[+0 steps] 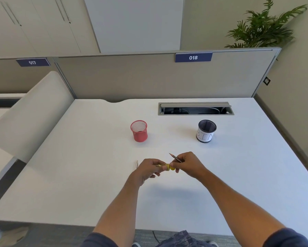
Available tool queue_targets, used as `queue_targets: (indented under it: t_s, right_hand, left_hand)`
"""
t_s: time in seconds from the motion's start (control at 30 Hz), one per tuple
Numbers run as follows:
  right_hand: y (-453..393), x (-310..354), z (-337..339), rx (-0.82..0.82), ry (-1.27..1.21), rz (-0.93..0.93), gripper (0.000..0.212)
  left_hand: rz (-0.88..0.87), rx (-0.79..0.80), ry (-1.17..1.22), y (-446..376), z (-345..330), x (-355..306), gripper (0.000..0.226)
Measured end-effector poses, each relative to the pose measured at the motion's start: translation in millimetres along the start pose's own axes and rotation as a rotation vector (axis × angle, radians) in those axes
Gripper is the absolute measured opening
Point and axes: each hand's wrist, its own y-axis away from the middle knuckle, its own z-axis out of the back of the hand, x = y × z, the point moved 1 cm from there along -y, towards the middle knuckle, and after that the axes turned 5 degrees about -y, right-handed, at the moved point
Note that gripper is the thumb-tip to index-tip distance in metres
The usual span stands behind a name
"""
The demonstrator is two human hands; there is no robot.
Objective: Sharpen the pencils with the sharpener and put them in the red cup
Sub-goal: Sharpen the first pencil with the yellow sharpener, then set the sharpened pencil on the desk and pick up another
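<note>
Yellow sharpener (171, 166): pinched in my right hand (187, 164), which also grips a spare dark pencil (175, 157). Pencil being sharpened (160, 165): held by my left hand (148, 171), axis horizontal, tip entering sharpener. Red cup (139, 131): far-left. Third pencil (136, 164) on desk (78, 175). Labels: "017" (32, 62), "018" (193, 57).

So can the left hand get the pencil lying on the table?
Probably not yet: the left hand is gripping a pencil in the yellow sharpener. The pencil on the table lies just beside it, unblocked.

Two cups on desk (96, 157): mesh cup (139, 131) left, labelled cup (206, 131) right. Hands w/ sharpener (171, 167) in front, between them. Loose pencil (136, 164) just left of hands.
</note>
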Motion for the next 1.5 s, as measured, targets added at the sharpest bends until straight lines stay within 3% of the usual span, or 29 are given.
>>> queue_targets:
  t_s: [0.43, 0.53, 0.67, 0.77, 0.87, 1.07, 1.4, 1.5]
  right_hand:
    - [10.4, -0.8, 9.2, -0.013, -0.036, 0.005, 0.015]
    - [13.1, 1.1, 9.7, -0.054, -0.019, 0.01, 0.02]
    - [14.1, -21.7, 20.9, -0.258, 0.068, -0.108, 0.037]
    - [17.5, -57.3, 42.7, -0.337, 0.214, -0.227, 0.029]
    - [31.2, -87.6, 59.6, -0.422, 0.364, -0.338, 0.035]
    - [60.7, -108.7, 73.1, -0.61, 0.384, -0.542, 0.022]
    - [58.3, -126.1, 77.1, -0.675, 0.314, -0.623, 0.017]
    - [54.0, -128.7, 77.3, -0.672, 0.365, -0.608, 0.015]
  left_hand:
    - [-0.007, 0.14, 0.068, -0.4, 0.4, -6.2, 0.036]
    - [-0.004, 0.091, 0.08, -0.7, -0.1, -8.9, 0.036]
    - [0.007, 0.017, 0.068, -0.8, 2.7, -6.8, 0.044]
    - [0.019, -0.019, 0.066, 1.5, 8.0, -0.4, 0.053]
    - [0.048, -0.066, 0.083, 3.3, 14.1, 6.7, 0.053]
    - [0.055, -0.144, 0.091, 5.0, 28.3, 13.9, 0.052]
    - [0.04, -0.195, 0.107, 9.6, 62.7, 19.3, 0.032]
    - [0.045, -0.194, 0.1, 13.4, 65.5, 20.1, 0.049]
